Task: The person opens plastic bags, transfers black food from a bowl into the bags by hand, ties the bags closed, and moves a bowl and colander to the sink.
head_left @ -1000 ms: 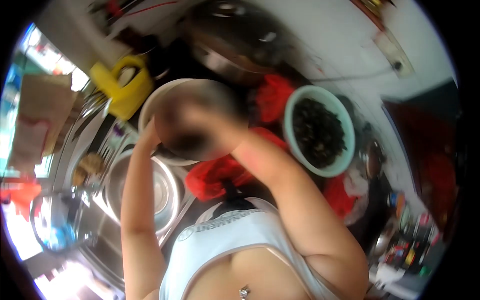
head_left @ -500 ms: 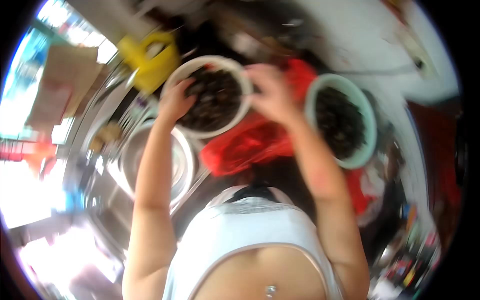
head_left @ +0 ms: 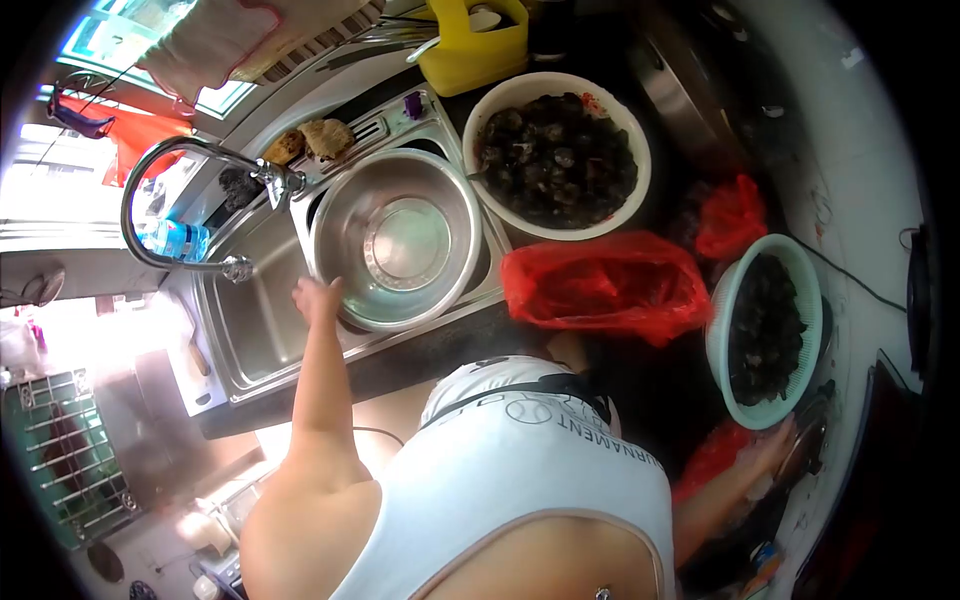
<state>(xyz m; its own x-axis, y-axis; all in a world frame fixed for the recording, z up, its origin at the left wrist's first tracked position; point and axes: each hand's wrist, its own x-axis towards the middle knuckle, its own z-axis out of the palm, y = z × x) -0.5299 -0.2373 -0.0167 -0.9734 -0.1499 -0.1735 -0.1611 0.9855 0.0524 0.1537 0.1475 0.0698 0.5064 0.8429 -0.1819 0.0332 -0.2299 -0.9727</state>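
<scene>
My left hand (head_left: 318,298) is at the near left rim of a steel basin (head_left: 335,190) set over the sink, its thumb and fingers apart. The basin holds a little clear liquid. My right hand (head_left: 768,452) is low on the right, just below a pale green colander (head_left: 722,345) of dark pieces that look like shellfish. Beside that hand is a dark, shiny round thing, perhaps a lid (head_left: 808,445); the fingers are too unclear to show a grip. A cream bowl (head_left: 640,150) full of dark shellfish-like pieces (head_left: 560,155) stands on the counter behind a red plastic bag (head_left: 600,285).
A curved faucet (head_left: 128,210) arches over the left sink bowl (head_left: 270,320). Behind the basin lie sponges (head_left: 325,138), with a yellow holder (head_left: 475,55) of utensils farther right. More red plastic (head_left: 730,215) lies near the colander, and a cord runs along the right wall.
Both hands have left the cream bowl. The left moved to the steel basin's rim, the right down past the green colander. The view has turned toward the sink.
</scene>
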